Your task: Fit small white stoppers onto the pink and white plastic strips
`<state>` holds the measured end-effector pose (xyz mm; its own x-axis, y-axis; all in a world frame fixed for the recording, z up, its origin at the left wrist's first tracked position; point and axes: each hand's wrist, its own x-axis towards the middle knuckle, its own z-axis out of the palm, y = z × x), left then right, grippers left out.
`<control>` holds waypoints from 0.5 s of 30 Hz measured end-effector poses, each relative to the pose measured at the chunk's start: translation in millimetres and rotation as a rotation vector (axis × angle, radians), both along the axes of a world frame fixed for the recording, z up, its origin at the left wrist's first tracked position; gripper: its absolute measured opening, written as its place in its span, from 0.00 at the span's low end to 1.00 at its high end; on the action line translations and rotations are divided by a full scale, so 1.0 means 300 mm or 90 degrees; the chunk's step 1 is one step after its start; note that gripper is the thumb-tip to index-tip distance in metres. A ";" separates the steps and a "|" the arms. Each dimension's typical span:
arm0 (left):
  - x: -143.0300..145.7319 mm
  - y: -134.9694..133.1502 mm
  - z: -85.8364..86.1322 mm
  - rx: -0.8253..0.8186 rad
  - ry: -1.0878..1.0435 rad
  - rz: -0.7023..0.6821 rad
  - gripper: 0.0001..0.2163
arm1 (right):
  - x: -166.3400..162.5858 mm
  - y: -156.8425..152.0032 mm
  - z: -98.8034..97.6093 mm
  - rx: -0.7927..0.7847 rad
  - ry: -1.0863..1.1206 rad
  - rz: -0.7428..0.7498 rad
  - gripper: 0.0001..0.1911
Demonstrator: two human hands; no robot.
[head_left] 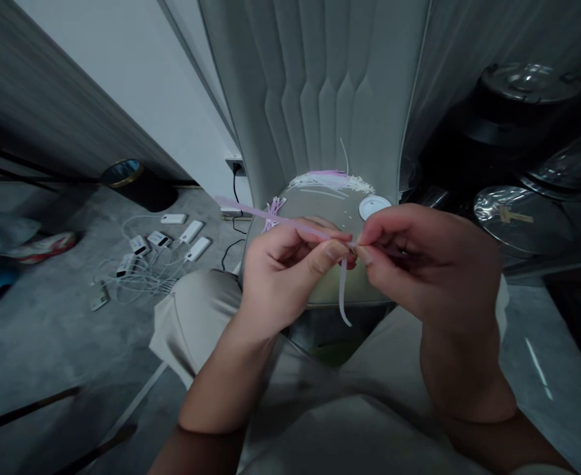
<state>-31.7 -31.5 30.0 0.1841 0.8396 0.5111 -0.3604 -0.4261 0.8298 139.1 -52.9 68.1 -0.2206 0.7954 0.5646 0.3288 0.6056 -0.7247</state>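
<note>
My left hand and my right hand meet in front of me, fingertips pinched together over a thin pale strip. One end of the strip runs off to the upper left as a pink strip; a white end hangs down between my hands. Both hands are closed on it. Just beyond them is the seat of a grey-green chair, where a small pink bundle lies at the left edge and a heap of white and pink strips lies at the back.
A white round lid lies on the chair seat. On the grey floor to the left are several white power banks with tangled cables, a dark round bin and a red-and-white shoe. Dark glass-lidded pots stand at right.
</note>
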 end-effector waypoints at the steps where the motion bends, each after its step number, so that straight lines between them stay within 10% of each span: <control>1: 0.000 0.001 0.000 0.002 0.000 -0.002 0.05 | -0.003 0.000 -0.005 0.005 0.010 -0.009 0.11; 15: 0.012 0.012 -0.016 -0.009 -0.027 0.033 0.02 | -0.010 0.018 -0.043 -0.011 0.039 -0.005 0.09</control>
